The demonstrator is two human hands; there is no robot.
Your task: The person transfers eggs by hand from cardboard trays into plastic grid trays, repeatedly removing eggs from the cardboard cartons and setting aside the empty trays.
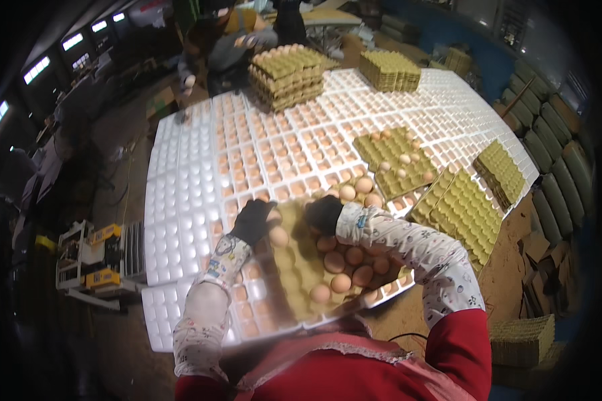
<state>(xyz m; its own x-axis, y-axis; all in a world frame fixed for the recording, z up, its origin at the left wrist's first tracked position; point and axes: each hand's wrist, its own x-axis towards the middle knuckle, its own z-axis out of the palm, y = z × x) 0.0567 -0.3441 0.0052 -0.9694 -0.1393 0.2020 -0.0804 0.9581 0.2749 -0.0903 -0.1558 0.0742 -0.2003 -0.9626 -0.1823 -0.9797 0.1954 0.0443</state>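
Note:
My left hand [253, 220], in a black glove, is at the left edge of a moulded-pulp egg tray [293, 270]. Its fingertips meet a partly hidden brown egg [274, 215]; whether they grip it is unclear. Just below, another egg [279, 236] rests along the tray's left side. Over the tray's upper middle is my right hand [324, 214], also black-gloved, its fingers bent down and hidden. Several brown eggs [340, 282] lie to the right of the tray's bare cups. Under the pulp tray are white plastic trays [248, 306] holding eggs in small compartments.
Pulp trays with loose eggs [399, 163] lie ahead to the right, near stacked pulp trays [459, 215]. A tall stack of filled egg trays [287, 77] stands at the far side. Beyond it is another person [231, 45]. White-and-yellow machinery [100, 258] stands left of the table.

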